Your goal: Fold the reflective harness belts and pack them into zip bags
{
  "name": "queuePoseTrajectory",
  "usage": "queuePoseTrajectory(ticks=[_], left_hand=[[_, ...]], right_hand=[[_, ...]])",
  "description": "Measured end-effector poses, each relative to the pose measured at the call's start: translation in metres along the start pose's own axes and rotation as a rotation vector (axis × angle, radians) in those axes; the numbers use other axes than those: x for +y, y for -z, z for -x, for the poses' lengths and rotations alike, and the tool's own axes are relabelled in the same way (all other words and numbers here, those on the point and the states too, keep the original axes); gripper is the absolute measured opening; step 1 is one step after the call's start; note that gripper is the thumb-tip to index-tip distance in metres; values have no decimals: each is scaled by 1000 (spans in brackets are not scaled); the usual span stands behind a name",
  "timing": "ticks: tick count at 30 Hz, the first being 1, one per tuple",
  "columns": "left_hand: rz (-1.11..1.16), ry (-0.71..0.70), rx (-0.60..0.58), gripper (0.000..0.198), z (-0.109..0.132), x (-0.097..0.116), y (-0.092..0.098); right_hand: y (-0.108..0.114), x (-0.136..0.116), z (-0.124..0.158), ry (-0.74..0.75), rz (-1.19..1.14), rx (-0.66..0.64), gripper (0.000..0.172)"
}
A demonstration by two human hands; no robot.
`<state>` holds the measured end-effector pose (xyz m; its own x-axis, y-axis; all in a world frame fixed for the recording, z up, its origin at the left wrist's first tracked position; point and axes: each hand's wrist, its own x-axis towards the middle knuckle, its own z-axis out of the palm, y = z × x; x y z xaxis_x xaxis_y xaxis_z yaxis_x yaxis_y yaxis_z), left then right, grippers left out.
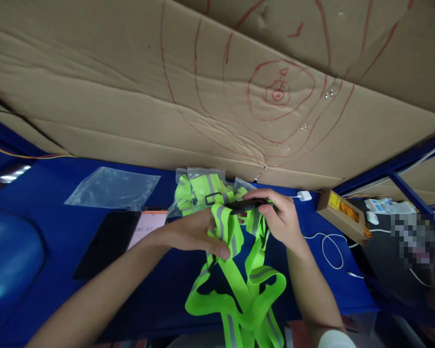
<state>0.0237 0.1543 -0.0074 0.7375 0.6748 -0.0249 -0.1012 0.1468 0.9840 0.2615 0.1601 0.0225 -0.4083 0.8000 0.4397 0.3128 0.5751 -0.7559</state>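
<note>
My left hand (197,234) is curled round bunched bands of a neon-green reflective harness (252,295) with grey stripes, its thumb lying across the front. Between the thumb and fingers of my right hand (281,212), a black buckle (249,205) is pinched at the harness's upper end. The green bands hang in loose loops below both hands, past the table's front edge. Just behind my hands lie clear plastic bags (205,186) with more folded neon-green reflective bands inside.
An unfilled clear bag (112,187) lies left on the blue table (58,179). Near it are a black tablet-like slab (107,244) and a lit phone screen (148,224). At right are a cardboard box (342,215) and a white cable (324,251). Red-marked cardboard (217,87) rises behind.
</note>
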Motion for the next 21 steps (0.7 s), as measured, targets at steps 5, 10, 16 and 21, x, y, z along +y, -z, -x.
queuePoseTrajectory(ticks=[5, 10, 16, 21], left_hand=[[120, -143, 374, 63, -10, 12, -7], [446, 4, 440, 68, -27, 9, -27], [559, -50, 629, 68, -33, 11, -27], [444, 24, 629, 57, -28, 10, -28]], right_hand=[[-2, 4, -4, -78, -59, 62, 33], [-2, 12, -8, -233, -327, 190, 68], [0, 26, -10, -625, -855, -177, 58], [-8, 29, -10, -510, -799, -108, 28]])
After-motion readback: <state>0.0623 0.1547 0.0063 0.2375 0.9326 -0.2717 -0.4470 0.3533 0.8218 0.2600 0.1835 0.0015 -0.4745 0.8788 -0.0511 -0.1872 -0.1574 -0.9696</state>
